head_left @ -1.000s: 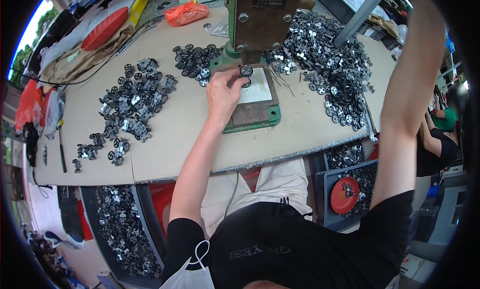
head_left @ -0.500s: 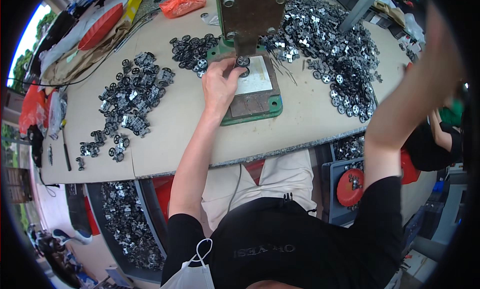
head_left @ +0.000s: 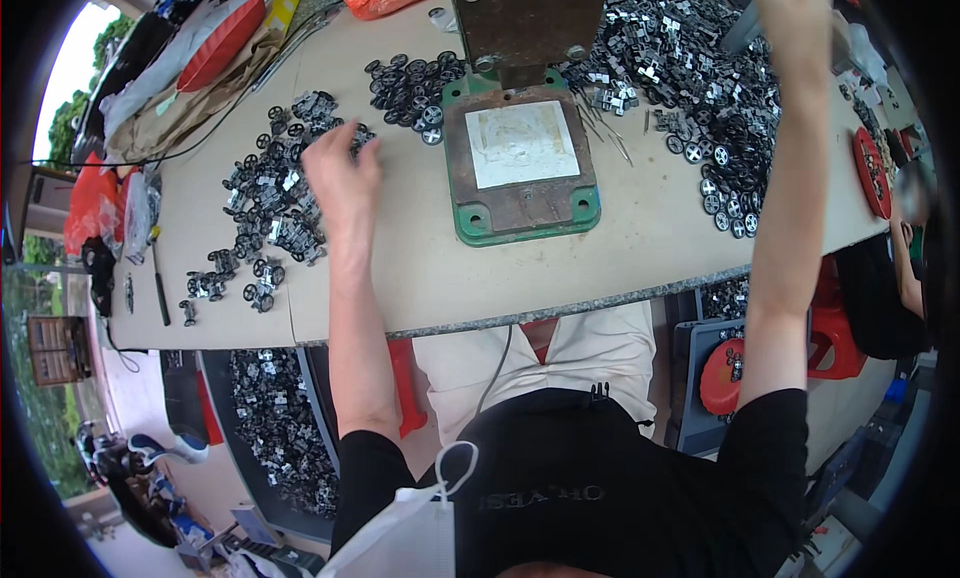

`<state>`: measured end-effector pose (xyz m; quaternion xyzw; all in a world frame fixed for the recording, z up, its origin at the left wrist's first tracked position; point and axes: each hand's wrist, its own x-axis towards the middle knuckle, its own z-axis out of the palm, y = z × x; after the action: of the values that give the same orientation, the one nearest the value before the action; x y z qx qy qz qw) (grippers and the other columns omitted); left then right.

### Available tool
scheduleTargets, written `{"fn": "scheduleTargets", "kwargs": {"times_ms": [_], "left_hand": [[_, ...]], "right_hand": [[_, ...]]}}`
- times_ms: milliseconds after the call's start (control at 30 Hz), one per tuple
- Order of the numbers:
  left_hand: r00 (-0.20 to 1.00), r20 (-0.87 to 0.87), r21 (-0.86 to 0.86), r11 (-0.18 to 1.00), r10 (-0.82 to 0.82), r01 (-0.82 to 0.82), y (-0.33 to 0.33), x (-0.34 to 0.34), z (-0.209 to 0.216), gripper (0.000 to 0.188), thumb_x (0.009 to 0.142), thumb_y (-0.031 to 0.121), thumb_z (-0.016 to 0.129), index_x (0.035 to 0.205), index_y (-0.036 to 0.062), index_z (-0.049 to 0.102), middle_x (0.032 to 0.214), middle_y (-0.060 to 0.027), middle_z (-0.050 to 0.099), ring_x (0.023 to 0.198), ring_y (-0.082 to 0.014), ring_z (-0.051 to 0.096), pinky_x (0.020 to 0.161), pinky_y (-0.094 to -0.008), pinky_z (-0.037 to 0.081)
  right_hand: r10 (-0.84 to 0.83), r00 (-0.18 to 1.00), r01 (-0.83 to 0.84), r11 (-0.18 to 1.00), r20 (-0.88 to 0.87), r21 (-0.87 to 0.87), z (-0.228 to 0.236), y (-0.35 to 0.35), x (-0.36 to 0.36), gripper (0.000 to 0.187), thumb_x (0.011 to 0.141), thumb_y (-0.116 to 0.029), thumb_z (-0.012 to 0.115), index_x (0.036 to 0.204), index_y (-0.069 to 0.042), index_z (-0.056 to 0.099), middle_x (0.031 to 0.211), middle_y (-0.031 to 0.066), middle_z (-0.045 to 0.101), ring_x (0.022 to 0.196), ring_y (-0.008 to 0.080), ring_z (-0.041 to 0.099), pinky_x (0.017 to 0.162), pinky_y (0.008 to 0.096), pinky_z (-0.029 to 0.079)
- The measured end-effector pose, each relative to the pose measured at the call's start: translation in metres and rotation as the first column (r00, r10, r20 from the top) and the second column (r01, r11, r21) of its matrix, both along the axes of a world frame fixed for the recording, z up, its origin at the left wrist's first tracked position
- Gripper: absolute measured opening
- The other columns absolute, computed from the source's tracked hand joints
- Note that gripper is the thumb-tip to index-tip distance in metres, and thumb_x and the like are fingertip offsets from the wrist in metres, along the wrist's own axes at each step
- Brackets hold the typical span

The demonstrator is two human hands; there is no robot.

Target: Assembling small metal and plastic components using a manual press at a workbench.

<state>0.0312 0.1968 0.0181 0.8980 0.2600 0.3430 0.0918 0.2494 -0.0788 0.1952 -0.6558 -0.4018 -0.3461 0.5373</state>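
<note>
Small black wheel parts (head_left: 265, 203) lie scattered in a loose pile on the counter (head_left: 400, 278), directly under my left hand (head_left: 345, 173); its fingers (head_left: 368, 150) are half-curled and spread, tips touching the pile, nothing clearly gripped yet. Step appears to be: pick-up of one part. Press base plate (head_left: 520, 158) sits empty to the right of those fingers. Right hand (head_left: 795, 8) is raised at the press lever (head_left: 745, 23); grip state cannot be told. Next move needs a single part pinched cleanly.
</note>
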Motion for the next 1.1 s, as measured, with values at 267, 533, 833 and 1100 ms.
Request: {"fn": "scheduleTargets", "kwargs": {"times_ms": [267,533,833,1100], "left_hand": [[0.931,-0.119,-0.009,0.938,-0.346,0.347,-0.006,0.059,-0.009,0.030,0.067,0.004,0.066,0.097,0.0047,0.062,0.093,-0.0112,0.055,0.090,-0.0288,0.053,0.077,-0.0364,0.045],[0.930,0.326,-0.698,0.620,-0.171,0.359,-0.036,0.013,0.019,0.014,0.078,0.008,0.063,0.089,0.0003,0.065,0.084,-0.0106,0.065,0.071,-0.0158,0.060,0.065,-0.0271,0.047],[0.875,0.461,-0.827,-0.428,-0.148,0.364,-0.148,-0.053,-0.006,0.023,0.088,0.007,0.050,0.109,-0.0010,0.056,0.102,-0.0159,0.061,0.095,-0.0235,0.061,0.078,-0.0269,0.052],[0.853,0.522,-0.650,-0.638,0.019,0.412,-0.165,-0.043,-0.014,0.034,0.092,0.010,0.043,0.123,-0.0062,0.042,0.112,-0.0174,0.055,0.106,-0.0277,0.055,0.092,-0.0371,0.047]], "right_hand": [[-0.206,0.722,-0.304,0.763,-0.661,-0.570,-0.169,-0.040,-0.026,0.022,0.073,-0.016,0.065,0.089,-0.001,0.065,0.078,0.0112,0.064,0.068,0.0165,0.059,0.064,0.0283,0.047],[-0.403,0.770,-0.242,0.533,-0.495,-0.811,-0.174,-0.012,-0.018,0.016,0.074,-0.014,0.060,0.078,0.001,0.064,0.081,0.0174,0.064,0.082,0.0338,0.061,0.073,0.0407,0.047],[-0.404,0.852,-0.093,0.510,-0.334,-0.855,-0.174,-0.024,-0.014,0.014,0.080,-0.008,0.054,0.087,0.002,0.060,0.077,0.0158,0.063,0.072,0.0286,0.061,0.067,0.0350,0.047],[0.394,0.238,-0.579,0.791,-0.888,0.195,-0.159,-0.029,-0.118,0.016,0.085,-0.009,0.058,0.096,0.002,0.062,0.082,0.0060,0.064,0.071,0.0084,0.059,0.057,0.0194,0.047]]}}
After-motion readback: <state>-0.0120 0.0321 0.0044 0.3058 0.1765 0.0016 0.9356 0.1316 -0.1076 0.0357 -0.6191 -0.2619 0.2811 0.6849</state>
